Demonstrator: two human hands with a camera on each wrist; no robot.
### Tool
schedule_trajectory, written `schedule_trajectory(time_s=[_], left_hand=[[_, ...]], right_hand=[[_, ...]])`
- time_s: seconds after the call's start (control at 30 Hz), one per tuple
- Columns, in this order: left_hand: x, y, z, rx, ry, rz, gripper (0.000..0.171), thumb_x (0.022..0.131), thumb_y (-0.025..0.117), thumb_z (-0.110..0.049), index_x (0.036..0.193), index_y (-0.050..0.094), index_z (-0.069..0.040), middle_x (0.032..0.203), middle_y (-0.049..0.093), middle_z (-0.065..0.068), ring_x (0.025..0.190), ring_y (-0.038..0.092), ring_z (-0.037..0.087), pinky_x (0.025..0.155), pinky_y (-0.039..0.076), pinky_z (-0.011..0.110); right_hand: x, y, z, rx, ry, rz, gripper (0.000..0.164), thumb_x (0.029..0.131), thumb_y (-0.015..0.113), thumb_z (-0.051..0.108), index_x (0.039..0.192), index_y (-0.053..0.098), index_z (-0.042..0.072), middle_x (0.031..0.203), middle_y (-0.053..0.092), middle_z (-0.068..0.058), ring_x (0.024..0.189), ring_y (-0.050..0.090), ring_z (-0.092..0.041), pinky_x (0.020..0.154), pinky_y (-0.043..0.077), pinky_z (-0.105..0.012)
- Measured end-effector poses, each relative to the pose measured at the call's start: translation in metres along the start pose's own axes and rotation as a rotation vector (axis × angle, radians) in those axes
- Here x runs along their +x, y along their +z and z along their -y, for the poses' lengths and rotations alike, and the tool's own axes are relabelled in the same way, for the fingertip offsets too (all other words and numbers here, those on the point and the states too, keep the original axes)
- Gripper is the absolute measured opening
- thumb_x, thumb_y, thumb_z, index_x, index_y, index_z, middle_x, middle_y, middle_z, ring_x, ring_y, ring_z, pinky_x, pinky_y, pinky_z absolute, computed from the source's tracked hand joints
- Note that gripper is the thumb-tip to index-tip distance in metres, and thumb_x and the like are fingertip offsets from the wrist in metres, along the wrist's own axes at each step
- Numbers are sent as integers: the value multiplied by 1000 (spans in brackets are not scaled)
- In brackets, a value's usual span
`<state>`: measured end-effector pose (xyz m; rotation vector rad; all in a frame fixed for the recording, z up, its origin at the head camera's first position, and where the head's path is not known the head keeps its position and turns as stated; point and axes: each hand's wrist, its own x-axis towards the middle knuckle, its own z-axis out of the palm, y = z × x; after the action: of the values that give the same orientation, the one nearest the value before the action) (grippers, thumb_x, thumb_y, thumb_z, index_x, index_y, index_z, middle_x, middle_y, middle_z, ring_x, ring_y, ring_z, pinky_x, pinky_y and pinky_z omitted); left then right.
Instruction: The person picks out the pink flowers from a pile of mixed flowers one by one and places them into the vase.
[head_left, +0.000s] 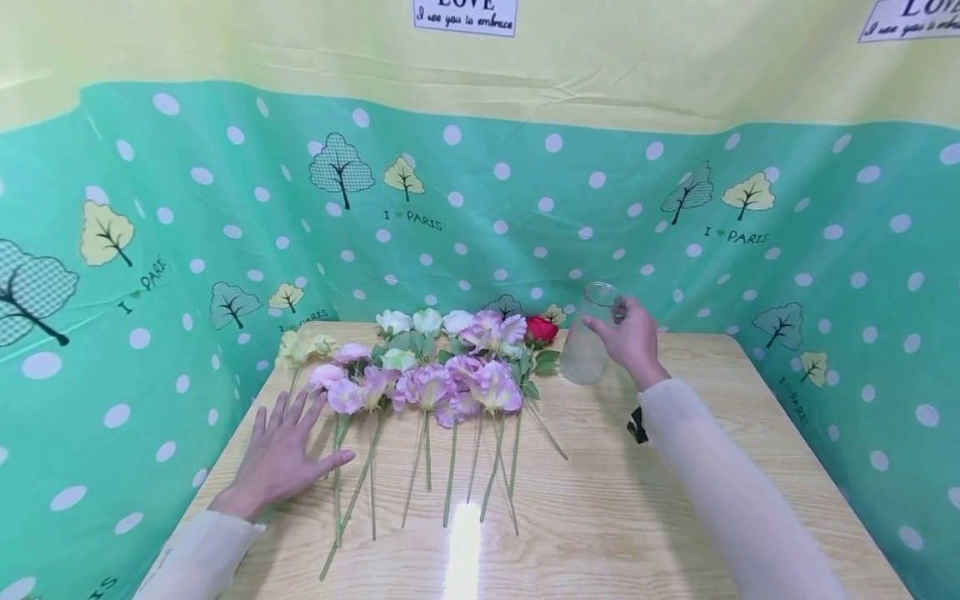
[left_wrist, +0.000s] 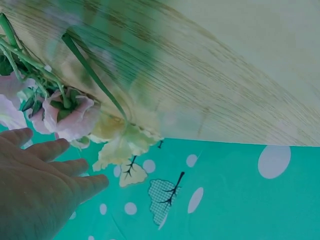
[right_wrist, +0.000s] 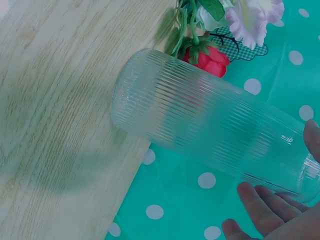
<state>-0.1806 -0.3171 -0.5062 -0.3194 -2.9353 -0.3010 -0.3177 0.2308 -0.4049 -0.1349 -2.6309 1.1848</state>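
A clear ribbed glass vase (head_left: 583,354) stands near the table's back edge, right of the flowers. My right hand (head_left: 634,340) holds it near the rim, thumb on one side and fingers on the other; the right wrist view shows the ribbed glass vase (right_wrist: 200,120) between them. My left hand (head_left: 281,458) is spread with straight fingers at the left of the flowers, its fingertips close to a pink flower (head_left: 326,377). In the left wrist view the pale pink flower (left_wrist: 75,117) and a yellow flower (left_wrist: 122,145) lie just beyond the left fingers.
Purple flowers (head_left: 427,386), white flowers (head_left: 427,322) and a red rose (head_left: 542,328) lie in a row, green stems (head_left: 450,475) toward me. Polka-dotted green cloth (head_left: 517,208) surrounds the wooden table (head_left: 600,517) at the back and sides.
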Motion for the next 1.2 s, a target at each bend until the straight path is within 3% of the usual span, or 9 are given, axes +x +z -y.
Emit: schedule_trajectory(time_s=[0.3, 0.8, 1.2], left_hand=[[-1, 2, -1, -13, 0, 11, 112, 85, 60, -78, 162, 23, -6, 165, 19, 29, 151, 4, 55, 115, -7, 72], [0, 1, -1, 5, 5, 8, 111, 85, 60, -79, 162, 26, -6, 165, 21, 28, 150, 8, 57, 113, 3, 76], [1, 0, -1, 7, 4, 15, 111, 85, 59, -79, 161, 26, -5, 165, 20, 29, 150, 5, 57, 114, 2, 76]], right_hand=[[1, 0, 2, -66, 29, 28, 74, 96, 72, 41, 147, 42, -4, 140, 54, -26, 128, 53, -43, 103, 47, -56], [-8, -3, -1, -103, 26, 17, 75, 97, 69, 46, 146, 42, -3, 139, 55, -27, 124, 54, -45, 101, 48, -57], [-23, -9, -5, -101, 25, 11, 77, 97, 68, 47, 147, 41, -4, 142, 53, -28, 129, 52, -45, 105, 46, -58]])
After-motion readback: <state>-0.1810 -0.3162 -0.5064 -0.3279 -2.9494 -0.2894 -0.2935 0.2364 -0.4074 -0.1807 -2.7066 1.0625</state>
